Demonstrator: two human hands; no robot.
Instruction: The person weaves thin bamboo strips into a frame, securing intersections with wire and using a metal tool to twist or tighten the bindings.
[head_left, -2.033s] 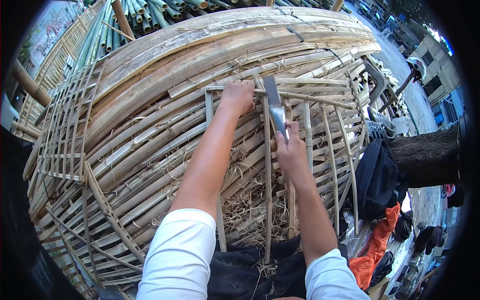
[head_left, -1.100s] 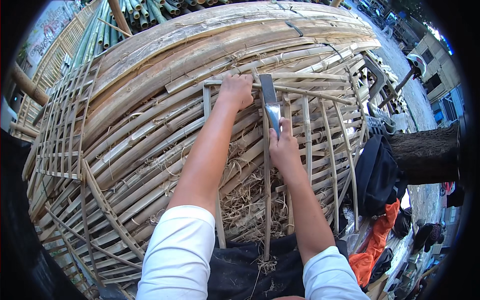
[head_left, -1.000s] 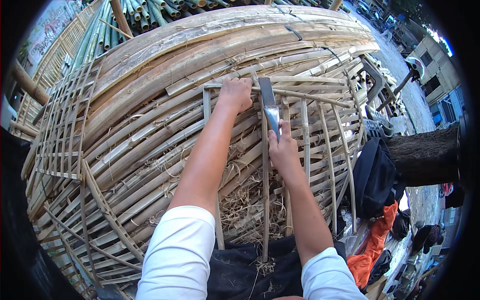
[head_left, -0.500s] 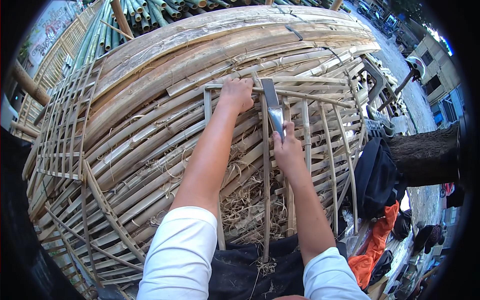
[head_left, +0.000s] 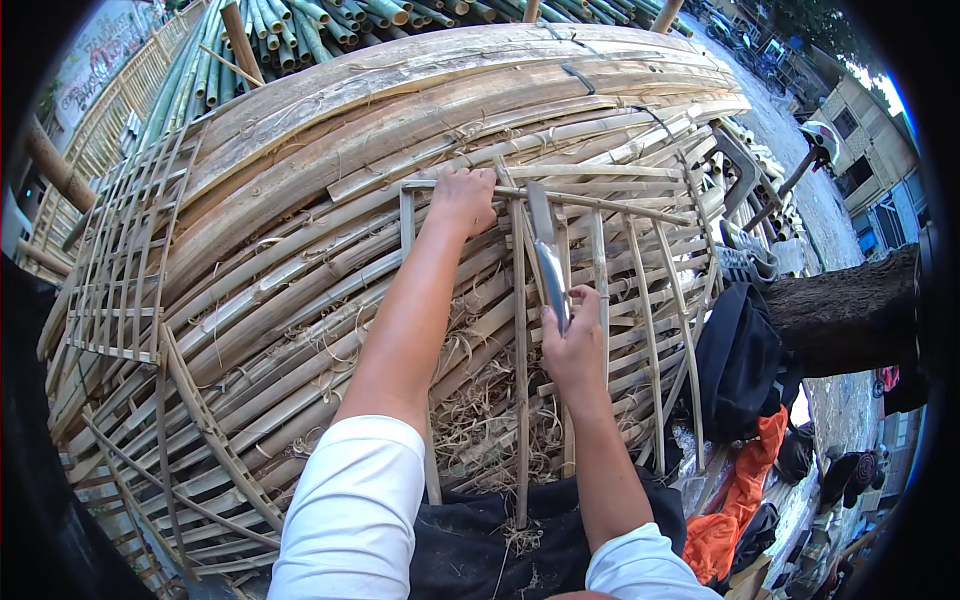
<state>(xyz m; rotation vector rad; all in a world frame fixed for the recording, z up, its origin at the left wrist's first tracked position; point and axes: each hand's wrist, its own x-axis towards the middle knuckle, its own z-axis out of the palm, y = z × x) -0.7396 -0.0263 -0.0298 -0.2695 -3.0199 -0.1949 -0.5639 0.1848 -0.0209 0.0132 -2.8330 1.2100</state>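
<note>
My left hand (head_left: 466, 198) is closed around the left part of a bamboo crosspiece (head_left: 625, 207), which forms the far edge of a slatted bamboo frame (head_left: 519, 370). My right hand (head_left: 576, 352) grips a broad-bladed knife (head_left: 543, 228), its blade pointing away from me. The blade lies by the crosspiece, between upright slats right of my left hand; whether it touches the bamboo I cannot tell. The handle is mostly hidden in my right hand. The frame's near slat ends lie over dark cloth (head_left: 450, 545) in front of me.
Split bamboo strips (head_left: 290, 320) with curled shavings spread beneath the frame. Large split bamboo lengths (head_left: 400, 110) lie beyond, and green poles (head_left: 330, 25) behind them. A bamboo lattice (head_left: 130, 250) stands left. At right are a tree trunk (head_left: 840, 310) and orange cloth (head_left: 735, 505).
My right hand has drawn the knife a little toward me, and the blade sits lower against the crosspiece. My left hand keeps its hold on the crosspiece. The view has shifted slightly.
</note>
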